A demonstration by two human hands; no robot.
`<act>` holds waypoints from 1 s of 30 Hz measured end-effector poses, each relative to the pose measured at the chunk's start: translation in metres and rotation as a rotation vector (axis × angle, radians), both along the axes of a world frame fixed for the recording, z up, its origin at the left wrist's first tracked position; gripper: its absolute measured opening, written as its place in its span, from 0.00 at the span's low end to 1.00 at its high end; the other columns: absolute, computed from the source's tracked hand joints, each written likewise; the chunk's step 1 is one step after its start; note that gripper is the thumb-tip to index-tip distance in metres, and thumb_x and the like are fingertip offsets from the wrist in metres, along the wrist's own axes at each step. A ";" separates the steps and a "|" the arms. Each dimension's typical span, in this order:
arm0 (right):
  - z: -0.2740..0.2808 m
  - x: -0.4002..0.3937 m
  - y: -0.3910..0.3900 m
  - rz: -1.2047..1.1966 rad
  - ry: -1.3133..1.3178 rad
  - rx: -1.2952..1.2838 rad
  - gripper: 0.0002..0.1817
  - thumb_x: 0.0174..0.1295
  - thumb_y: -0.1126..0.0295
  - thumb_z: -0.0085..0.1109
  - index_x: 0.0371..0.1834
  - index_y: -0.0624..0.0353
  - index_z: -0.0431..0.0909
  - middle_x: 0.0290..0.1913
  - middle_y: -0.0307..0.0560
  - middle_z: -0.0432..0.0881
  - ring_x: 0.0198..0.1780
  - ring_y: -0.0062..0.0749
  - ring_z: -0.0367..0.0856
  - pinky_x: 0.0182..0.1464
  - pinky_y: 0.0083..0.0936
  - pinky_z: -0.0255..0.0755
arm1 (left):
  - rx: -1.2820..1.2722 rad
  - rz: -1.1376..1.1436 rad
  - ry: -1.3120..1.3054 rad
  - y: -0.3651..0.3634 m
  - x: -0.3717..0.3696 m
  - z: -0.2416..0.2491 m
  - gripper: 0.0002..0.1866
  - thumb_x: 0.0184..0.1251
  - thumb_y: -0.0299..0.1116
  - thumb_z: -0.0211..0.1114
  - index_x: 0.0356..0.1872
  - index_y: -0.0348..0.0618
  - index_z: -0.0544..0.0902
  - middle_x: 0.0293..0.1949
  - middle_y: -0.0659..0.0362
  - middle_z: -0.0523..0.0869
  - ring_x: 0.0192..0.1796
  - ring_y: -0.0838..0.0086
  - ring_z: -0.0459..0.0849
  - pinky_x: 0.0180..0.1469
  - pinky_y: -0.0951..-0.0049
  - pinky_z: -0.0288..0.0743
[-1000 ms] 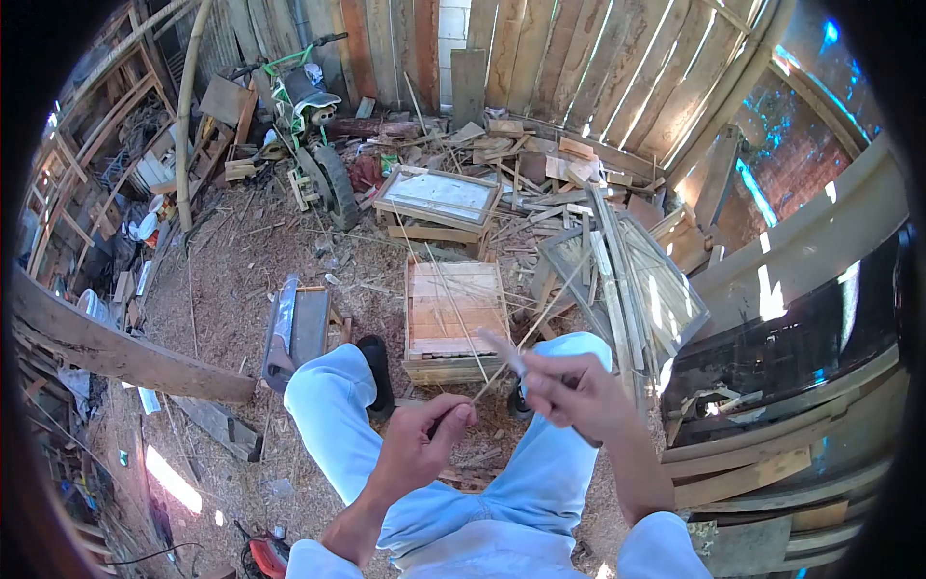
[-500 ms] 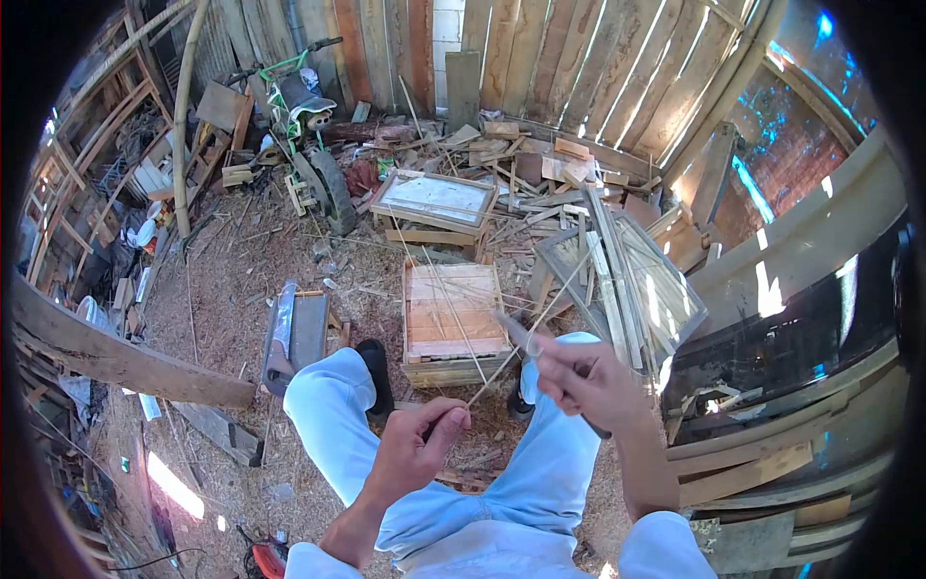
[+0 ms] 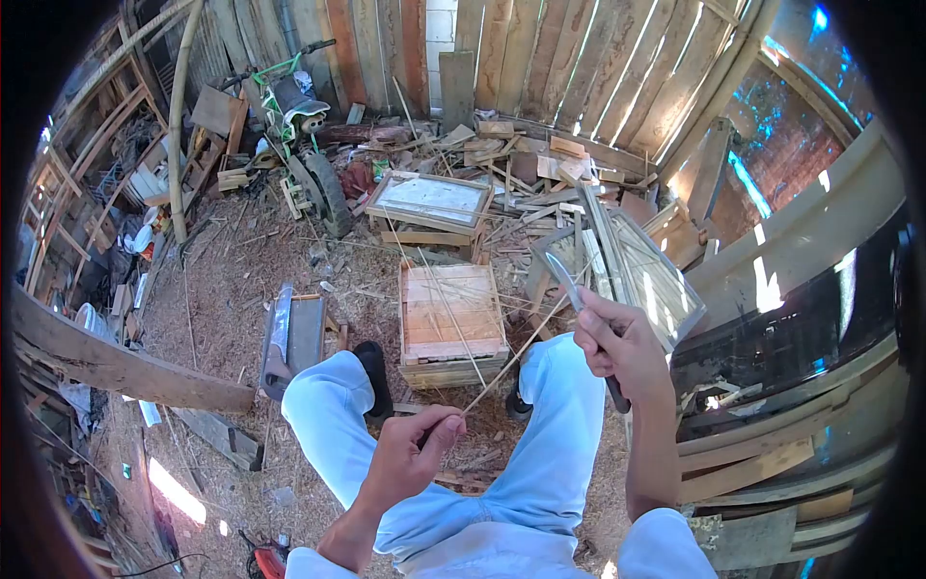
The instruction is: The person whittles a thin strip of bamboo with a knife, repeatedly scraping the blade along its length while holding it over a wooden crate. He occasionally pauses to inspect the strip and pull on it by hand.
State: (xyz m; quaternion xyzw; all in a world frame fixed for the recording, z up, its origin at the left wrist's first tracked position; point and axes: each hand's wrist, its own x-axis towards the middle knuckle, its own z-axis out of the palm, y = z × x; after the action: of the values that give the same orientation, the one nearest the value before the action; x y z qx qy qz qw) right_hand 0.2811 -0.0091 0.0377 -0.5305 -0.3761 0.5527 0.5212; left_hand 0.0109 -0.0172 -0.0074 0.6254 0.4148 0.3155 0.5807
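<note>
My left hand (image 3: 410, 455) pinches the near end of a thin bamboo strip (image 3: 516, 354), which slants up and to the right over my knees. My right hand (image 3: 617, 345) is closed around a knife; its blade (image 3: 564, 281) points up and left, near the strip's far end, and its dark handle sticks out below the fist. I sit in light blue trousers (image 3: 540, 454). In front of my feet stands a low wooden box (image 3: 450, 318) with thin strips lying across it.
A grey metal tool on a small stand (image 3: 292, 333) sits left of my leg. Framed panels (image 3: 637, 280) lean at right, another frame (image 3: 429, 203) lies behind the box. Scrap wood is piled against the plank wall; a small green bike (image 3: 304, 125) stands back left. Sawdust covers the ground.
My right hand has swept the knife up and to the right along the strip, away from my left hand. The left hand has stayed near my lap, still pinching the strip.
</note>
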 end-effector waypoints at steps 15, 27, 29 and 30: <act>-0.005 -0.016 -0.017 0.318 0.057 -0.125 0.20 0.69 0.67 0.51 0.64 0.54 0.69 0.22 0.31 0.71 0.22 0.11 0.63 0.22 0.11 0.57 | 0.129 -0.003 0.065 0.002 0.007 0.002 0.07 0.67 0.28 0.59 0.38 0.36 0.82 0.25 0.57 0.83 0.23 0.80 0.77 0.27 0.78 0.69; -0.002 -0.039 -0.024 0.261 0.001 -0.130 0.20 0.70 0.68 0.50 0.64 0.57 0.69 0.23 0.32 0.70 0.21 0.10 0.62 0.21 0.10 0.54 | 0.614 0.169 0.212 -0.001 0.010 -0.002 0.07 0.60 0.22 0.64 0.39 0.38 0.80 0.30 0.52 0.85 0.25 0.62 0.84 0.24 0.70 0.74; 0.003 -0.033 -0.023 0.204 0.007 -0.115 0.20 0.70 0.68 0.50 0.64 0.58 0.70 0.23 0.32 0.71 0.21 0.11 0.62 0.21 0.10 0.54 | 0.605 0.167 0.225 -0.002 0.008 -0.001 0.07 0.59 0.22 0.64 0.39 0.38 0.80 0.31 0.52 0.85 0.25 0.62 0.84 0.23 0.70 0.74; 0.001 -0.033 -0.023 0.247 0.009 -0.119 0.20 0.70 0.68 0.49 0.64 0.57 0.69 0.23 0.32 0.71 0.21 0.11 0.62 0.21 0.10 0.55 | 0.604 0.162 0.241 -0.003 0.008 0.001 0.08 0.59 0.22 0.64 0.40 0.38 0.80 0.30 0.52 0.85 0.25 0.61 0.84 0.23 0.70 0.74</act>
State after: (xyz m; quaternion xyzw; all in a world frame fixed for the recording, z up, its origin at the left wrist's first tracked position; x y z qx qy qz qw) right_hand 0.2479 -0.0316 0.0392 -0.5076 -0.4027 0.6363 0.4187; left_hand 0.0186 -0.0206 -0.0068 0.7672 0.4167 0.3929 0.2889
